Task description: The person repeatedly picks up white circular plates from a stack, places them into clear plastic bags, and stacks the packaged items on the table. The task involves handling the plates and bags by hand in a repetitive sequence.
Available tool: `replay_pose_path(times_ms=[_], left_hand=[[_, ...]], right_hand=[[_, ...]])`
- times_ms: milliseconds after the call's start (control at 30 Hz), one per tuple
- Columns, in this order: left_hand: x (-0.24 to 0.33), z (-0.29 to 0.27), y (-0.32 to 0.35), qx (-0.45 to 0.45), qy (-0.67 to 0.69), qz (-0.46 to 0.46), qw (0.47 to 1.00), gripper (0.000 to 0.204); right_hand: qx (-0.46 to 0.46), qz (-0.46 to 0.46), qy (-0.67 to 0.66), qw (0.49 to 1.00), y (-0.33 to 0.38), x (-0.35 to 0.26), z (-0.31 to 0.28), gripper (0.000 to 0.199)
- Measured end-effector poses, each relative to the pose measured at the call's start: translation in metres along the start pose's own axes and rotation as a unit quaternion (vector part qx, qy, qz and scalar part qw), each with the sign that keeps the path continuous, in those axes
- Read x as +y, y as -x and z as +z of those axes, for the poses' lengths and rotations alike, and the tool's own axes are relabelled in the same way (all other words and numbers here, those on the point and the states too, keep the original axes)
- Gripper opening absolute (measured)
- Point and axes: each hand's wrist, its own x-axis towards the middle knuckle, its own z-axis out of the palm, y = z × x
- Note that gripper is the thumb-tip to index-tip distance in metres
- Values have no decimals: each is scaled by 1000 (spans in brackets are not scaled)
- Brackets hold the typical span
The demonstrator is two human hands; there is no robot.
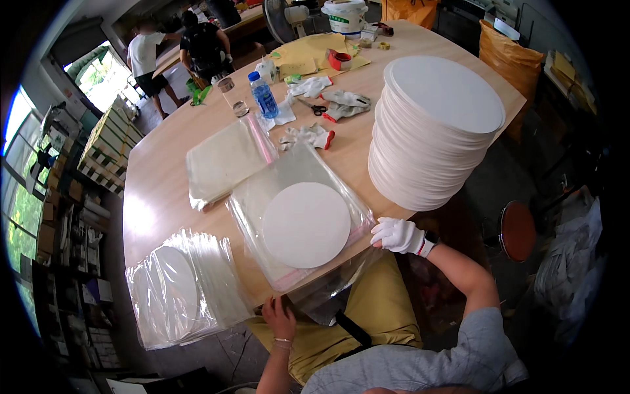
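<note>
A flat white round disc (306,224) lies inside a clear plastic bag (298,217) at the table's (157,190) near edge. The white-gloved right hand (397,234) pinches the bag's corner; the bare left hand (279,316) grips its hanging open end — best kept taut and level. A tall stack of white discs (433,131) stands just beside; bagged discs (177,295) pile left.

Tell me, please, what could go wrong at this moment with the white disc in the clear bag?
1. The clear bag overhangs the table edge, held only by the left hand and gloved right hand; the white disc might slide out.
2. The tall disc stack stands at the edge near the right arm; a bump may tip it.
</note>
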Motion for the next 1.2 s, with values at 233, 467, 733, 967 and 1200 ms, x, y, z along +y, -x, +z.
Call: replay_pose_path(times_ms=[233,467,733,967,1200], left_hand=[[12,0,-53,-47,122,261,957,28],[5,0,-52,-70,257,111,957,9],[13,8,-55,-87,299,-197,930,27],[4,13,-57,-101,225,-223,943,23],[9,11,-61,-97,90,-181,975,21]], right_hand=[[-69,41,-72,994,-10,2,-12,11],[-103,222,-42,969,5,5,-12,8],[-71,444,1,893,-16,-7,6,17],[-45,389,157,907,-16,-1,38,17],[-159,253,297,907,-17,-1,37,14]])
